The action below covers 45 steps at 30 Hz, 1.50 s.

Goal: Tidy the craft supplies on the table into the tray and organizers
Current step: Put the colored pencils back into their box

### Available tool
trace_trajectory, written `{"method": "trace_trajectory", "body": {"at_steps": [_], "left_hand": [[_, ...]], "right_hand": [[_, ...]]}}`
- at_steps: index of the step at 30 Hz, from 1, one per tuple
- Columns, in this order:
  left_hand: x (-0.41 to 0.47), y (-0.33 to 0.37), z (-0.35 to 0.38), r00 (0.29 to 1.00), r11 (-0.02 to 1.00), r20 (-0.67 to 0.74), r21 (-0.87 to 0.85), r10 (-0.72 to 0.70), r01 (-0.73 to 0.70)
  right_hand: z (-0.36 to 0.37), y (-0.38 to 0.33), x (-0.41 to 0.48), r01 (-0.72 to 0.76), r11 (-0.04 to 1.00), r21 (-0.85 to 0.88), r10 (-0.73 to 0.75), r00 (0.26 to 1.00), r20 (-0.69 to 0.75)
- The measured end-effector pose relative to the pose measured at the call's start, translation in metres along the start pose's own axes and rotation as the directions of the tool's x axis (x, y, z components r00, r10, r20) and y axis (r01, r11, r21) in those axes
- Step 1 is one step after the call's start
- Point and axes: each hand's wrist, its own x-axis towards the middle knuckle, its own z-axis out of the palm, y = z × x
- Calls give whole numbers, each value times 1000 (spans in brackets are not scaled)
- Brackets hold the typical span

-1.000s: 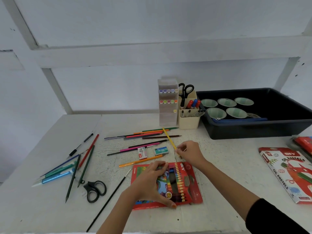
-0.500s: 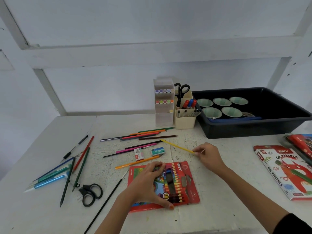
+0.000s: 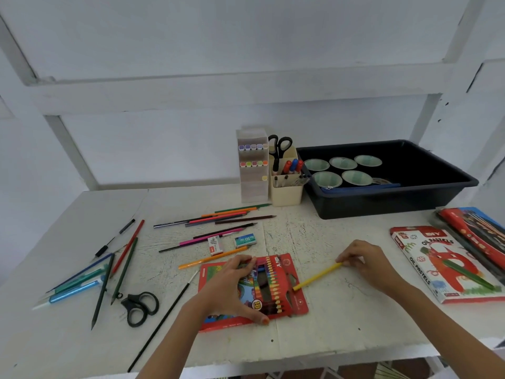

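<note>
A red coloured-pencil box (image 3: pixel 289 299) lies flat near the table's front edge. My left hand (image 3: pixel 232 288) grips it, fingers curled over its far edge and thumb on its near edge. My right hand (image 3: pixel 363 263) pinches a yellow pencil (image 3: pixel 317 276) by its far end; the pencil's other end touches the box's open right side. Loose coloured pencils (image 3: pixel 218 218) lie behind the box. A black tray (image 3: pixel 382 203) with several paper cups (image 3: pixel 326 178) stands at the back right, next to a cream pen holder (image 3: pixel 285 192) and a clear marker organizer (image 3: pixel 252 170).
Black scissors (image 3: pixel 139 306), more pencils and blue pens (image 3: pixel 73 291) lie at the left. A long thin brush (image 3: pixel 164 321) lies left of the box. Two small staple boxes (image 3: pixel 244 240) sit behind it. An oil pastels box (image 3: pixel 437 266) and another pack (image 3: pixel 472 233) lie at the right.
My right hand lifted the yellow pencil from the pile, swung it rightwards and down, and brought its tip to the box's right side. My left hand stayed on the box.
</note>
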Motion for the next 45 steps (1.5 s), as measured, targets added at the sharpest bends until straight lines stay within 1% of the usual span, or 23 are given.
{"method": "trace_trajectory", "body": {"at_steps": [2,5,7,10,12,14,20,24,29,35,37,39,41,42,43,45], "left_hand": [[0,0,-1,1000,1000,2,7,-3,3],[1,1,-1,1000,1000,2,20,-8,8],[1,0,-1,1000,1000,7,18,-14,14],[1,1,-2,1000,1000,13,21,-21,20],[0,2,-3,1000,999,15,28,-20,20],[-1,3,-3,1000,999,18,29,-21,20],[-1,5,-6,999,999,37,47,-22,20],[-1,5,-4,999,998,43,66,-24,21],[0,4,-3,999,996,43,88,-20,16],[-1,-2,4,1000,997,7,71,-2,1],[-1,-3,4,1000,999,3,53,-2,2],[-1,-5,5,1000,1000,-4,28,-1,1],[-1,-6,7,1000,1000,-15,6,6,-6],[-1,-6,7,1000,1000,-17,-2,12,-12],[-1,-7,8,1000,1000,-19,-9,15,-16],[-1,-7,8,1000,1000,-23,-22,17,-17]], "right_hand": [[4,-5,-2,8,1000,3,-8,1000,9],[16,-23,-5,58,998,8,-58,998,20],[26,-40,-7,102,995,17,-103,993,61],[44,-66,-8,160,987,31,-163,973,163],[59,-78,-6,180,982,59,-188,966,177],[70,-85,-3,163,984,78,-173,972,157],[85,-95,5,31,980,198,-40,998,40],[91,-97,7,9,973,232,-8,1000,-8],[100,-99,11,-18,972,235,32,998,-57],[110,-94,11,-29,980,197,37,999,-38],[106,-95,12,-24,981,195,22,1000,10],[91,-95,14,-15,979,203,-16,989,150],[69,-92,21,-34,982,185,-26,950,311],[61,-91,25,-46,986,160,-12,939,344],[54,-91,32,-48,991,125,5,944,330],[49,-97,47,-30,996,82,12,978,210]]}}
